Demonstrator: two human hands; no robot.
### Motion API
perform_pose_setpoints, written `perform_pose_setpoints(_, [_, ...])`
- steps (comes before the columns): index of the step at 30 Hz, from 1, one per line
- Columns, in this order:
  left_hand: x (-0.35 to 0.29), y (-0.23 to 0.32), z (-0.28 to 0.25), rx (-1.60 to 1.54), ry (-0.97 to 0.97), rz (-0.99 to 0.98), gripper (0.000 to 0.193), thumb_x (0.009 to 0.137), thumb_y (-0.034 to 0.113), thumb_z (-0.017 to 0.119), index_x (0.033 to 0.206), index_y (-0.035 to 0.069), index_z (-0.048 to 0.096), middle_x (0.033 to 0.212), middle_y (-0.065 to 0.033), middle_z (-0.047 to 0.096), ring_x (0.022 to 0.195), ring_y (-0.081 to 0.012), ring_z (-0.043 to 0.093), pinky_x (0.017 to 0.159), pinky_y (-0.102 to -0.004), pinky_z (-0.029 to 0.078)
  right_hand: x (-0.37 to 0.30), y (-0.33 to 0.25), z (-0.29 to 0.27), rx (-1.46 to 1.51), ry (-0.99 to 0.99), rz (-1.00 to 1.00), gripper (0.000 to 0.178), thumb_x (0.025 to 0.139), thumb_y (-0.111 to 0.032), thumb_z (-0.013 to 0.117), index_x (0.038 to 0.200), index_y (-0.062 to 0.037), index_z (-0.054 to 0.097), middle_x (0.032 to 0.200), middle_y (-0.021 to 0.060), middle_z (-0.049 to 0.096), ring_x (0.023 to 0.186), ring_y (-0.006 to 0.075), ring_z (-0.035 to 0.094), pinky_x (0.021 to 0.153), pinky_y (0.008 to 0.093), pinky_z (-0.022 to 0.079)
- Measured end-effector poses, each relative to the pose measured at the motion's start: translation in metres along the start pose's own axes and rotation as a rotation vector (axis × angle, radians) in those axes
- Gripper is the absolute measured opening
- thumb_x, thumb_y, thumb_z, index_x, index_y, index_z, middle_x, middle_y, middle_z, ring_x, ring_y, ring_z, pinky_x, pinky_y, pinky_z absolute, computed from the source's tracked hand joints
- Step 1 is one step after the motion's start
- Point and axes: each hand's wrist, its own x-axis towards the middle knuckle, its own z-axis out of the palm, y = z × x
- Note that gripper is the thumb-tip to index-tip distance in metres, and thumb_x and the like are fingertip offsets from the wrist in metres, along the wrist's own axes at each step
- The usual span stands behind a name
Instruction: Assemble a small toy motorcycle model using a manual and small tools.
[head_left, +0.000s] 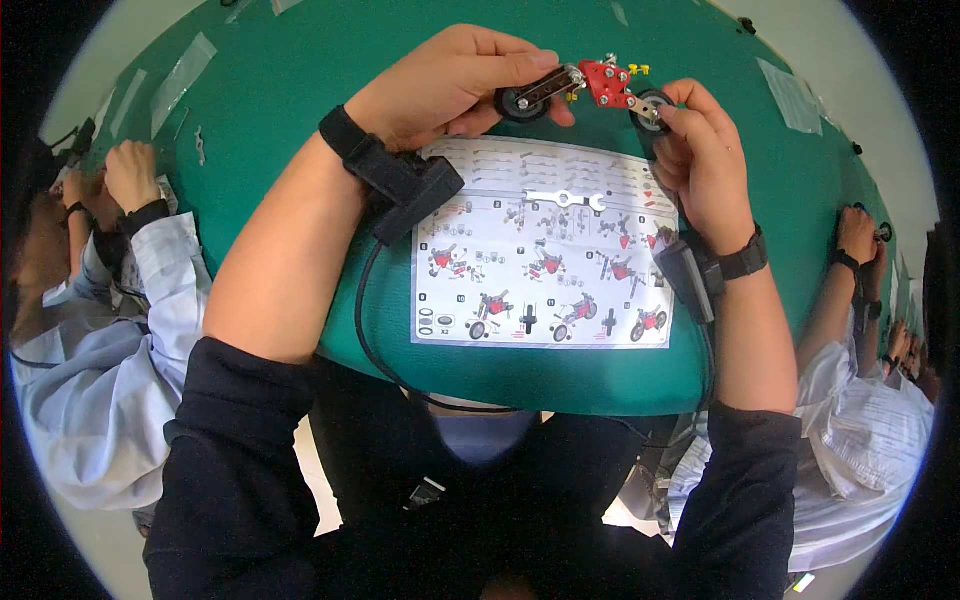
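Note:
Between my two hands a small toy motorcycle (607, 84) is held up above the far part of the instruction sheet. It has a red body, metal strips with bolts, yellow pieces and two black wheels. My left hand (470, 85) is closed round the wheel on the left, thumb on top and fingers beneath. The fingers of my right hand (703, 150) pinch the other wheel at its rim and hub. Below them a silver wrench (565, 199) lies on the printed instruction sheet (545, 275), which shows building steps in pictures.
The green table (330, 50) bears clear plastic bags (185, 85) at the left and another bag (790, 97) at the right. A small metal part (200, 147) lies at the left. Co-workers' hands (135, 178) rest at both sides. A black cable (365, 320) runs from my left wrist strap.

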Motion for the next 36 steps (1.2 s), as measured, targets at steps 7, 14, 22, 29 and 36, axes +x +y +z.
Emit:
perform_pose_setpoints(7, [-0.004, -0.008, 0.004, 0.467, -0.002, 0.214, 0.025, 0.090, 0.012, 0.068, 0.109, -0.003, 0.065, 0.095, -0.0047, 0.069, 0.086, -0.0090, 0.063, 0.079, -0.0223, 0.051, -0.002, 0.003, -0.002, 0.000, -0.062, -0.085, 0.012, 0.093, -0.014, 0.059, 0.099, -0.0090, 0.050, 0.054, -0.0095, 0.038, 0.043, 0.0004, 0.028, 0.040, 0.0209, 0.018])
perform_pose_setpoints(14, [-0.013, 0.008, 0.010, 0.799, 0.137, 0.484, 0.026, 0.085, 0.008, 0.071, 0.108, -0.003, 0.066, 0.091, -0.0063, 0.069, 0.079, -0.0097, 0.063, 0.067, -0.0231, 0.050, -0.003, 0.005, 0.005, -0.412, 0.054, -0.412, 0.028, 0.084, -0.004, 0.072, 0.109, -0.0047, 0.059, 0.056, -0.0120, 0.039, 0.050, -0.0027, 0.031, 0.046, 0.0184, 0.020])
perform_pose_setpoints(22, [-0.017, 0.010, 0.016, 0.996, 0.169, 0.781, 0.025, 0.080, 0.005, 0.073, 0.104, 0.000, 0.068, 0.089, -0.0109, 0.069, 0.070, -0.0166, 0.063, 0.059, -0.0245, 0.048, -0.010, -0.001, 0.007, -0.882, 0.104, -0.701, 0.029, 0.077, -0.009, 0.078, 0.105, -0.0056, 0.070, 0.051, -0.0066, 0.033, 0.048, 0.0014, 0.029, 0.044, 0.0221, 0.021])
perform_pose_setpoints(29, [-0.030, 0.011, 0.030, 1.095, 0.214, 0.637, 0.029, 0.075, 0.009, 0.077, 0.102, 0.003, 0.068, 0.087, -0.0075, 0.068, 0.063, -0.0135, 0.059, 0.053, -0.0230, 0.043, -0.020, 0.002, 0.003, -0.921, 0.048, -0.694, 0.026, 0.074, -0.011, 0.078, 0.098, -0.0058, 0.070, 0.050, -0.0036, 0.032, 0.045, 0.0041, 0.030, 0.043, 0.0235, 0.022])
perform_pose_setpoints(36, [-0.028, 0.013, 0.029, 1.073, 0.166, 0.639, 0.037, 0.071, 0.019, 0.084, 0.100, 0.004, 0.067, 0.084, -0.0066, 0.066, 0.063, -0.0142, 0.057, 0.054, -0.0247, 0.044, -0.018, 0.002, 0.004, -0.898, 0.030, -0.665, 0.027, 0.072, -0.014, 0.079, 0.096, -0.0057, 0.070, 0.049, -0.0047, 0.032, 0.044, 0.0031, 0.030, 0.043, 0.0226, 0.022])
